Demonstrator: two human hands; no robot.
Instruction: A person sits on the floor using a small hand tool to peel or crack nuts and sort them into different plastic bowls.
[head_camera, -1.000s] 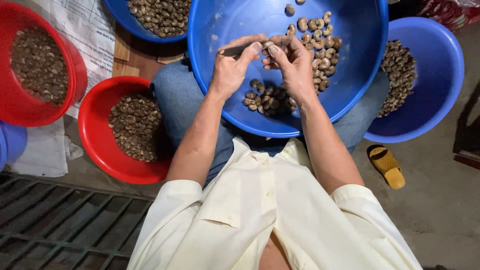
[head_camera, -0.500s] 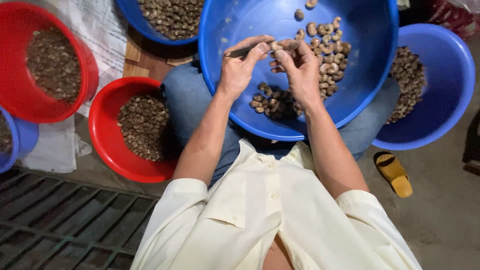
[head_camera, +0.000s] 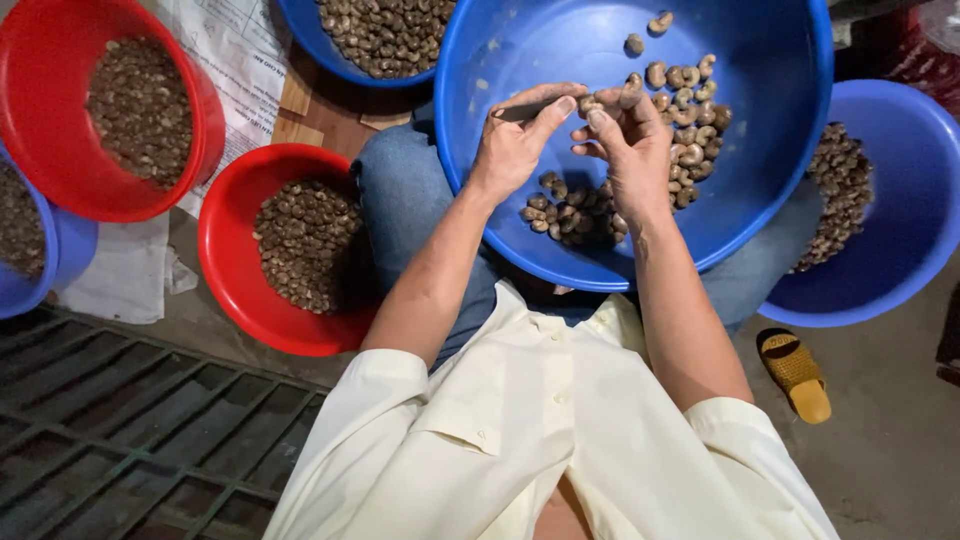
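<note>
- Big blue basin (head_camera: 760, 190) on seated person's lap, w/ two heaps of cashew nuts (head_camera: 690, 120) inside.
- Red tub (head_camera: 225, 270) of darker nuts by left knee; more tubs round about.
- Left hand (head_camera: 515, 150) closed on a thin blade-like tool (head_camera: 525, 108), thumb along it.
- Right hand (head_camera: 635, 150) pinches one cashew (head_camera: 590, 103) at fingertips, above the basin.
- Nut looks light, hard, curved; prob. slippery & brittle – best gripped across its ends.

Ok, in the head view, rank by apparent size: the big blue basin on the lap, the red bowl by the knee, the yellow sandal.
1. Big blue basin, though it sits nearer the camera.
2. Red bowl.
3. Yellow sandal, clearly smallest.
</note>
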